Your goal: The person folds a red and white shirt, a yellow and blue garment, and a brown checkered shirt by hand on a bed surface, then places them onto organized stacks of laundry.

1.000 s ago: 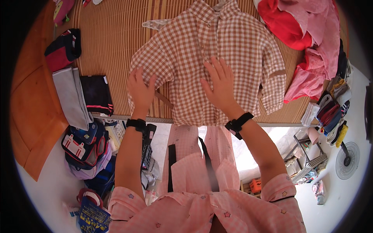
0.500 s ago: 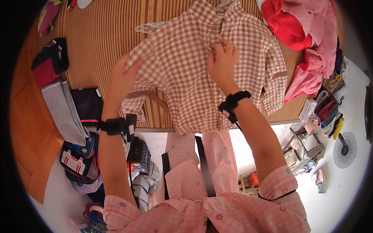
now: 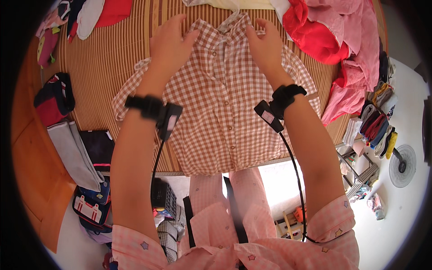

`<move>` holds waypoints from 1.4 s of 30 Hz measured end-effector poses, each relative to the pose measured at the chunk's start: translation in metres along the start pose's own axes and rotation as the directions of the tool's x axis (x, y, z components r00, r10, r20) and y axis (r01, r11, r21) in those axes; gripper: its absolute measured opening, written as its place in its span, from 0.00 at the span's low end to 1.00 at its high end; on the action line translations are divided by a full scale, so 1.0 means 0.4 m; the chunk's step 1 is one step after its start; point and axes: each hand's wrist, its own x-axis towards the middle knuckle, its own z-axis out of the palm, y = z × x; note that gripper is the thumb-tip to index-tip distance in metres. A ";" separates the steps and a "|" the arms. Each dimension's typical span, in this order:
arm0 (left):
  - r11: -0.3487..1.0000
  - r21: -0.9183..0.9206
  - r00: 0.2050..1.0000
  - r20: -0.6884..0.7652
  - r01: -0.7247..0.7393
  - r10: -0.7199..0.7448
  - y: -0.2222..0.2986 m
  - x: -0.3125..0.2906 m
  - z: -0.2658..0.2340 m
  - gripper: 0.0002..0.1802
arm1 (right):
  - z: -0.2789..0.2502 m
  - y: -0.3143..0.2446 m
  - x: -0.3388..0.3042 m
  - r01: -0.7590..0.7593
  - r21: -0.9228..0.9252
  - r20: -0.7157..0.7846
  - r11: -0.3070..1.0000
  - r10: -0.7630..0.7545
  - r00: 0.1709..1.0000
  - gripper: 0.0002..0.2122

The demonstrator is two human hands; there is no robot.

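A brown-and-white checked button-up shirt (image 3: 202, 108) lies front up on the slatted mat (image 3: 99, 67), its collar away from me and its hem at the near edge. My left hand (image 3: 172, 47) is at the left side of the collar, thumb spread from the fingers. Across from it my right hand (image 3: 266, 49) is at the collar's right side, its thumb near the collar edge and its fingers apart. Neither hand visibly grips the cloth. The left forearm and wrist hide part of the shirt's left shoulder and sleeve.
Red and pink clothes (image 3: 351, 40) are heaped at the far right. A folded grey cloth (image 3: 74, 153) and a dark red-and-navy garment (image 3: 56, 99) lie along the left. Folded clothes (image 3: 375, 126) are stacked at the right, near a round fan (image 3: 402, 166). A backpack (image 3: 92, 207) stands lower left.
Both hands have moved away from me: the left from the sleeve, the right from the button front, up to the collar. The shirt appears lower in view, and its left sleeve lies differently.
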 end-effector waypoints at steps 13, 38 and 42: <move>0.939 -0.306 0.970 0.131 -0.155 0.203 -0.001 -0.068 -0.049 0.18 | -0.121 0.007 -0.051 -0.303 0.232 0.355 0.924 0.210 0.911 0.11; 0.937 0.326 0.988 -0.043 -0.123 0.145 0.126 -0.178 0.179 0.26 | -0.053 0.115 -0.222 0.431 -0.215 0.389 0.876 -0.328 0.861 0.21; 0.919 -0.115 0.913 0.213 0.377 -0.348 0.185 -0.182 0.156 0.19 | -0.133 0.129 -0.272 0.362 -0.180 0.374 0.915 -0.277 0.885 0.20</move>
